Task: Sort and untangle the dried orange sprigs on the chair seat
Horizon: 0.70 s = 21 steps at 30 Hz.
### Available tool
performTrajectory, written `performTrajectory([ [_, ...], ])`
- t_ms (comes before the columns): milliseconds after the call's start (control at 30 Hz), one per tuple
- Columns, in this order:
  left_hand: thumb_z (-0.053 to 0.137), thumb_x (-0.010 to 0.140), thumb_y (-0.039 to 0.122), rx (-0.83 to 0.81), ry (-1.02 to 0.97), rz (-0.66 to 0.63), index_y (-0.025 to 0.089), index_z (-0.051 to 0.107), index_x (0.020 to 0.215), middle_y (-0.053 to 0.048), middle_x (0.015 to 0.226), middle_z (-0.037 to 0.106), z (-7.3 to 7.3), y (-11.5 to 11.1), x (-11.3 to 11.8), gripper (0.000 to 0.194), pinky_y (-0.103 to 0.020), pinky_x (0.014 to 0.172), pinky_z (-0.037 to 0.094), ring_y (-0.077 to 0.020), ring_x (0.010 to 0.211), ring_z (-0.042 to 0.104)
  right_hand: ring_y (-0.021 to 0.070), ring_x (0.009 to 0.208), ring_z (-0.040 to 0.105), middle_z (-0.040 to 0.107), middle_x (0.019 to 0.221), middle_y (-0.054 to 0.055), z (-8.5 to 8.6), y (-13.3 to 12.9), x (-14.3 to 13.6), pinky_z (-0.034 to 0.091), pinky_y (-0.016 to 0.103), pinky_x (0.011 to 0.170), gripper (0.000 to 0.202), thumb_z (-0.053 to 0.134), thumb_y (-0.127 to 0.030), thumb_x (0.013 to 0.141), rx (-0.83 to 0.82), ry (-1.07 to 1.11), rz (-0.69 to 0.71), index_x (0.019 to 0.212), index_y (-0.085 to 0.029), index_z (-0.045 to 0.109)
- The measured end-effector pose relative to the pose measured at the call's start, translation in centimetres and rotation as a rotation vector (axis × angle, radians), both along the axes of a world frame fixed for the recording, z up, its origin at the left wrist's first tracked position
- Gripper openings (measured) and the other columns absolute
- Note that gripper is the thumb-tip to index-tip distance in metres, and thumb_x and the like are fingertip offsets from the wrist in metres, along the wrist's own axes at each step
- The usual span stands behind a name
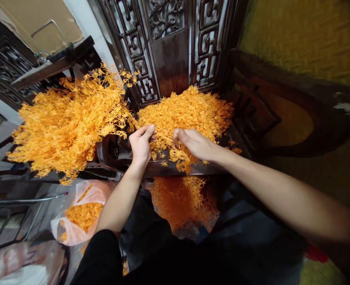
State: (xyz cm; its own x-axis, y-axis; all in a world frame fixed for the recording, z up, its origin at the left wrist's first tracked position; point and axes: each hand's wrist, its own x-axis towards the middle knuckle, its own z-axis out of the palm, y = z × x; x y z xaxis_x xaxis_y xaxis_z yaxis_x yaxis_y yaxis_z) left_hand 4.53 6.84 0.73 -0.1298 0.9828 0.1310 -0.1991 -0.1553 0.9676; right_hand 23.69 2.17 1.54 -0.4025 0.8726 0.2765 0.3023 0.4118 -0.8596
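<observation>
A thin orange plastic stem with small branching sprigs point(182, 156) stretches between my two hands. My left hand point(141, 144) pinches one end between thumb and fingers. Farther along it, my right hand point(194, 143) is closed around the stem, and a cluster of orange sprigs hangs below the fingers. Just behind both hands lies a heaped pile of loose orange plastic pieces point(189, 109) on the dark carved wooden seat point(163, 169). To the left, a large bushy bundle of orange sprays point(70, 122) rests over the armrest.
A translucent bag of orange pieces point(84, 217) stands on the floor at left, near another plastic bag point(23, 261). More orange sprigs point(177, 202) sit below the seat edge between my knees. A carved wooden backrest point(171, 59) rises behind, with a curved armrest point(335, 114) at right.
</observation>
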Motion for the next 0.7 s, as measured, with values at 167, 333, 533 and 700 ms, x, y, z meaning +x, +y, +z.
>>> performTrajectory([
  [167, 0.087, 0.065, 0.038, 0.02, -0.002, 0.022, 0.014, 0.075, 0.073, 0.001, 0.062, 0.064, -0.3, 0.4, -0.4, 0.028, -0.02, 0.049, 0.043, -0.0068, 0.052, 0.051, 0.0177, 0.073, 0.057, 0.064, 0.082, 0.003, 0.2, -0.3, -0.5, 0.044, 0.033, 0.072, 0.039, 0.055, -0.057, 0.096, -0.022, -0.117, -0.139, 0.102, -0.019, 0.06],
  [333, 0.086, 0.062, 0.036, -0.031, -0.02, 0.074, 0.012, 0.074, 0.073, 0.002, 0.061, 0.063, -0.8, 1.6, 0.0, 0.029, -0.021, 0.049, 0.043, -0.0067, 0.051, 0.05, 0.0295, 0.123, 0.061, 0.061, 0.141, 0.018, 0.2, 0.4, -0.7, 0.047, 0.043, 0.103, 0.049, 0.049, -0.039, 0.099, -0.02, -0.264, -0.112, 0.142, -0.016, 0.054],
  [533, 0.083, 0.066, 0.03, -0.141, 0.005, 0.019, 0.01, 0.071, 0.072, 0.001, 0.06, 0.061, -1.6, 2.9, 0.8, 0.023, -0.02, 0.048, 0.041, -0.0061, 0.05, 0.047, 0.0177, 0.063, 0.057, 0.068, 0.073, 0.006, 1.3, 0.8, -0.8, 0.043, 0.031, 0.066, 0.023, 0.05, -0.027, 0.096, -0.222, -0.428, -0.11, 0.084, -0.018, 0.067],
  [700, 0.075, 0.083, 0.047, 0.033, 0.351, -0.028, 0.012, 0.069, 0.115, -0.011, 0.102, 0.07, -0.9, 1.1, -0.9, 0.047, -0.031, 0.074, 0.057, -0.0164, 0.085, 0.066, 0.0198, 0.068, 0.063, 0.072, 0.074, 0.006, 0.3, 2.1, 0.7, 0.049, 0.032, 0.067, 0.019, 0.064, -0.032, 0.088, -0.433, -0.104, -0.22, 0.074, -0.019, 0.068],
])
